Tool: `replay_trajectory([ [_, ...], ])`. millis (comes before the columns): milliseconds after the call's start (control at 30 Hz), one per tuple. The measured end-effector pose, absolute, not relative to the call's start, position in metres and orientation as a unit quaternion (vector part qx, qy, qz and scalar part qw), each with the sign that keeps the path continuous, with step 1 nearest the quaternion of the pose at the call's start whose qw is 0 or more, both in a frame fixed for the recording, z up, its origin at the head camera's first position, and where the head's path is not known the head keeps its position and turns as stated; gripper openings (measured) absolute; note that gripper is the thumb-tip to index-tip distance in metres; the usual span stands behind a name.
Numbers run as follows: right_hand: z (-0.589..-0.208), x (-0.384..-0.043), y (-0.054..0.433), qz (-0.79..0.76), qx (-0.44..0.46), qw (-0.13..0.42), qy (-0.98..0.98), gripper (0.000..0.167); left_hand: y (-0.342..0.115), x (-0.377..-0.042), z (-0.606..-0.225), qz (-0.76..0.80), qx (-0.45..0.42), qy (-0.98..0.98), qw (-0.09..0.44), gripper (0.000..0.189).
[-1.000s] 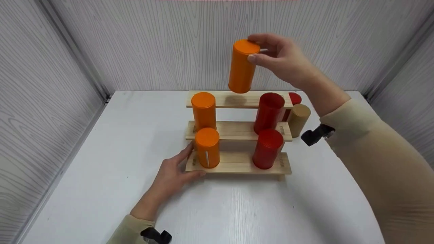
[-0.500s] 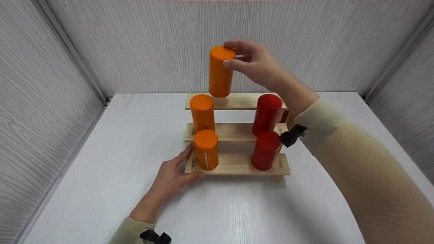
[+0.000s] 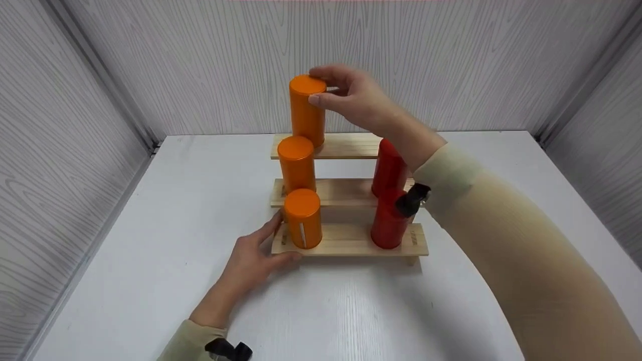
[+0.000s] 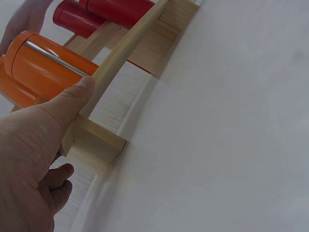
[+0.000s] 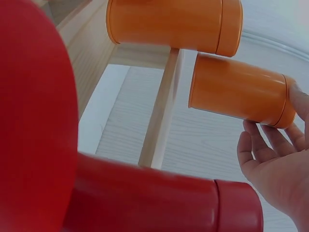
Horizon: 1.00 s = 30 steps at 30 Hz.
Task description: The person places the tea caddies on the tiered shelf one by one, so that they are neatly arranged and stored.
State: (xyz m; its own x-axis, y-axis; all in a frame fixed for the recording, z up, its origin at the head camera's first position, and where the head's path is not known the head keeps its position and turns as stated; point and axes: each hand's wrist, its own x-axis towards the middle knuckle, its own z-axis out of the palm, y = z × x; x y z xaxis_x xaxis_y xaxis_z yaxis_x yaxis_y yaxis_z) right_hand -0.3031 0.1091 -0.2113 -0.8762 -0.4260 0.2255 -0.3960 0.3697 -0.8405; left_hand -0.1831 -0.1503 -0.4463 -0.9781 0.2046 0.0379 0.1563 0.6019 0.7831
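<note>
My right hand grips an orange canister near its lid, thumb in front and fingers behind. The canister stands upright at the left end of the top shelf, its base partly behind another orange canister on the middle shelf. In the right wrist view, the held canister has fingers around its lid end. My left hand holds the left end of the three-step wooden rack, thumb along the front edge. A third orange canister, with a pale vertical stripe, sits just beside those fingers.
Two red canisters, one on the middle shelf and one on the bottom shelf, stand on the rack's right side, partly covered by my right forearm and its black clip. The rack stands on a white table before a grained wall.
My right hand has carried the orange canister left and down to the top shelf's left end. My forearm now covers more of the red canisters. The left hand keeps its place.
</note>
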Motion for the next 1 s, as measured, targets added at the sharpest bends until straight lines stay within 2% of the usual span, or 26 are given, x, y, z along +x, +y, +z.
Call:
replay_trajectory([
  [333, -0.217, -0.304, 0.102, -0.514, -0.262, 0.032, 0.817, 0.052, -0.151, -0.183, -0.445, 0.438, 0.095, 0.893, 0.035, 0.109],
  [600, -0.208, -0.290, 0.093, -0.510, -0.263, 0.042, 0.818, 0.051, -0.150, -0.182, -0.444, 0.440, 0.094, 0.892, 0.041, 0.109],
  [1000, -0.228, -0.318, 0.093, -0.517, -0.265, 0.058, 0.812, 0.056, -0.149, -0.183, -0.446, 0.440, 0.104, 0.892, 0.022, 0.109],
])
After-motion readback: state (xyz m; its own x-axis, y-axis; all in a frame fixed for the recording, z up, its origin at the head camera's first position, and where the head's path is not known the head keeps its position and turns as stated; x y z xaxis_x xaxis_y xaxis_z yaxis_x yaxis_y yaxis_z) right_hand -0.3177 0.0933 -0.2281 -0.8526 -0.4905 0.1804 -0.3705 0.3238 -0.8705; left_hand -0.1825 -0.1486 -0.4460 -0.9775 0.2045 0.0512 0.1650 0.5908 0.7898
